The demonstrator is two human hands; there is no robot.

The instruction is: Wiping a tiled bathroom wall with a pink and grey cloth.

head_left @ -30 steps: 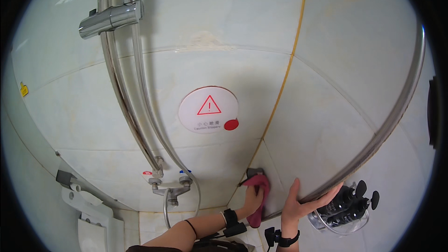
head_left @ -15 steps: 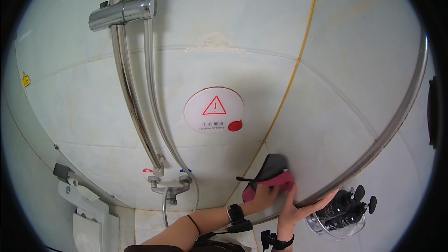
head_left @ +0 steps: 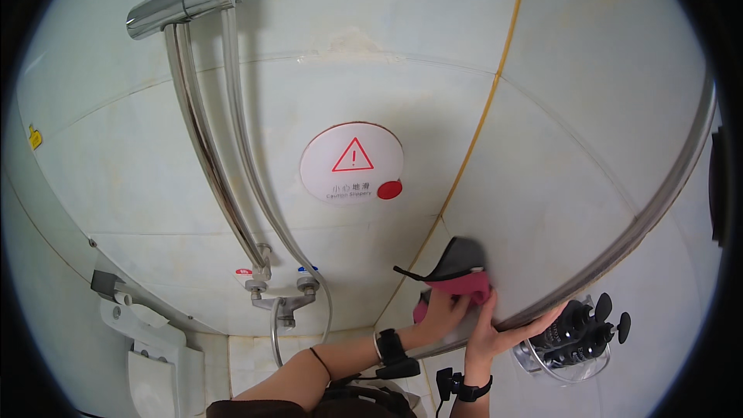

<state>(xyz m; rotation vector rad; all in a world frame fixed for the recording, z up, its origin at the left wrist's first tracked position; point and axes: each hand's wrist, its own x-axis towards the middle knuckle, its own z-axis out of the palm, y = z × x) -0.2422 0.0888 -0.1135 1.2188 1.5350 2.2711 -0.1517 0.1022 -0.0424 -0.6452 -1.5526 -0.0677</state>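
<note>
My left hand (head_left: 442, 316) is closed on a pink and dark grey cloth (head_left: 468, 285), pressed to the tiled wall (head_left: 557, 209) just right of the corner line. The cloth is folded, with a dark edge standing off to the left. Close by on the right, my right hand (head_left: 489, 338) is open, thumb and fingers spread, against the lower end of the curved metal strip (head_left: 619, 251). One of its digits points up beside the cloth, another stretches right along the strip. Some fingers of both hands are hidden.
A wire rack (head_left: 576, 378) with black pump bottles (head_left: 573, 333) hangs right of my right hand. To the left are a shower mixer (head_left: 286, 306), its hose (head_left: 251, 162) and a chrome rail (head_left: 190, 108). An oval warning sign (head_left: 352, 174) is on the wall; a white toilet (head_left: 155, 371) stands lower left.
My view has shifted slightly, so wall fittings sit higher and further left. The cloth in my left hand is a little higher in view and folded differently. My right hand stays at the metal strip.
</note>
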